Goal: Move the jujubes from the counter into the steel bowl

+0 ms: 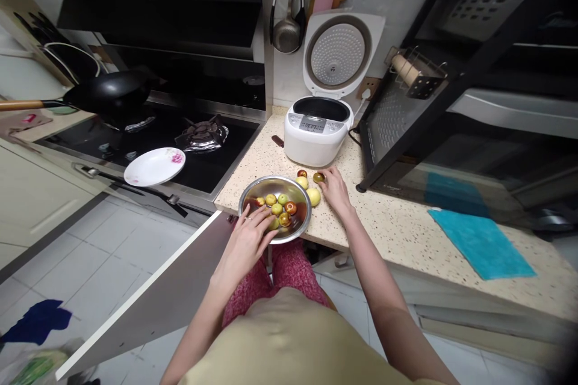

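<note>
A round steel bowl [275, 207] sits at the front left corner of the speckled stone table [406, 234], its rim slightly overhanging the front edge; being round, it has no long axis, and its mouth faces straight up. Inside lie small smooth fruits [280, 209], roundish, green-yellow with red-brown patches, gathered toward the bowl's middle and near side.

The left hand [250, 237] reaches over the near rim of the bowl, fingers [264, 224] loosely spread and laid forward, their tips touching the fruits at the near side; whether any fruit is actually gripped cannot be told.

The right hand [336, 189] rests palm down on the table just right of the bowl, its fingers stretched toward the left and slightly apart, tips at a dark reddish fruit [318, 177]. Three more loose fruits [308, 188] lie on the table between that hand and the bowl's far right rim, the largest pale yellow.

Behind them, toward the back edge, stands a white rice cooker [318, 131], glossy plastic, lid raised. A teal cloth [481, 242] lies flat well to the right, near the front edge
</note>
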`<action>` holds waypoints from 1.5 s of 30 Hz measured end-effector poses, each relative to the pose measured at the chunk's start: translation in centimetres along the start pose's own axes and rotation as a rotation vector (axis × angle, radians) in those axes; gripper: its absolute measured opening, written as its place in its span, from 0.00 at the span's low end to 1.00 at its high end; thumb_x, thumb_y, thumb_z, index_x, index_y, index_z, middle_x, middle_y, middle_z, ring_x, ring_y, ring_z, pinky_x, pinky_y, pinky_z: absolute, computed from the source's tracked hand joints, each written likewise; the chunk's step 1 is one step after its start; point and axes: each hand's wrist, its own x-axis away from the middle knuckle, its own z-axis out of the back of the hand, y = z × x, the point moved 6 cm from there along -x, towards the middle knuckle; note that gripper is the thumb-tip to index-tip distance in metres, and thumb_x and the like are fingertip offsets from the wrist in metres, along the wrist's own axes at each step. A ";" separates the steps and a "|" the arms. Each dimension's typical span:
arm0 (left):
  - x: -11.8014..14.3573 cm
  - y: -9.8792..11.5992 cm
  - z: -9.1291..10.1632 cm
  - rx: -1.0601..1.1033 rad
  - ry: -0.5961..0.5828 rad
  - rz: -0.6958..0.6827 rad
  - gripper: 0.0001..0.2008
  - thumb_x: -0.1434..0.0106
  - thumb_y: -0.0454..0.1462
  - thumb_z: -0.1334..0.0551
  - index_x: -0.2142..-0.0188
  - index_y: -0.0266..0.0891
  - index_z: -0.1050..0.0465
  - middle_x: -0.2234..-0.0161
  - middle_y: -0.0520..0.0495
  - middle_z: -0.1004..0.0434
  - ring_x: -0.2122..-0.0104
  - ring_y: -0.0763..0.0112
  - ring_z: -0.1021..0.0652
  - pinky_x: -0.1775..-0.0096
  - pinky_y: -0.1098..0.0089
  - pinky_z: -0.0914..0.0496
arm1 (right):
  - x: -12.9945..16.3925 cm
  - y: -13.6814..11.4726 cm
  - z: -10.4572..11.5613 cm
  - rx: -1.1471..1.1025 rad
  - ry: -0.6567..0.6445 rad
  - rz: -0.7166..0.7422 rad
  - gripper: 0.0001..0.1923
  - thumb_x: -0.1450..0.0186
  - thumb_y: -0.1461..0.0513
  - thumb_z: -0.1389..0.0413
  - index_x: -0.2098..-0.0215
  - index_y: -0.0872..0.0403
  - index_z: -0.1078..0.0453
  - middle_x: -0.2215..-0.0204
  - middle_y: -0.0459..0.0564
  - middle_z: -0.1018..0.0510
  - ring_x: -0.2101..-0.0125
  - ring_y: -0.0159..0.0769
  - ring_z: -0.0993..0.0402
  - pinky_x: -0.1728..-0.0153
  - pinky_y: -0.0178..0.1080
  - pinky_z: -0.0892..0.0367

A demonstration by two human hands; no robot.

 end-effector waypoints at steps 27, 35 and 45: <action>1.5 -2.4 2.3 -0.026 0.104 0.216 0.15 0.23 0.41 0.44 0.44 0.40 0.24 0.39 0.40 0.23 0.41 0.56 0.21 0.41 0.54 0.24 | 6.3 -17.1 0.6 -0.315 -0.446 0.383 0.19 0.32 0.71 0.41 0.45 0.51 0.28 0.49 0.53 0.22 0.49 0.43 0.23 0.45 0.51 0.27; 1.7 -2.7 2.7 -0.008 0.117 0.287 0.15 0.23 0.38 0.45 0.44 0.41 0.24 0.39 0.43 0.22 0.43 0.57 0.19 0.44 0.57 0.22 | 7.0 -19.5 -2.3 -0.165 -0.513 0.406 0.14 0.35 0.73 0.36 0.51 0.59 0.24 0.53 0.58 0.20 0.50 0.46 0.22 0.48 0.48 0.26; 1.8 -3.2 2.5 0.012 0.120 0.308 0.15 0.23 0.37 0.44 0.46 0.38 0.21 0.41 0.42 0.20 0.44 0.57 0.18 0.44 0.55 0.22 | 7.1 -20.3 -3.7 0.004 -0.526 0.375 0.12 0.32 0.73 0.41 0.52 0.63 0.22 0.53 0.61 0.20 0.50 0.48 0.23 0.48 0.48 0.26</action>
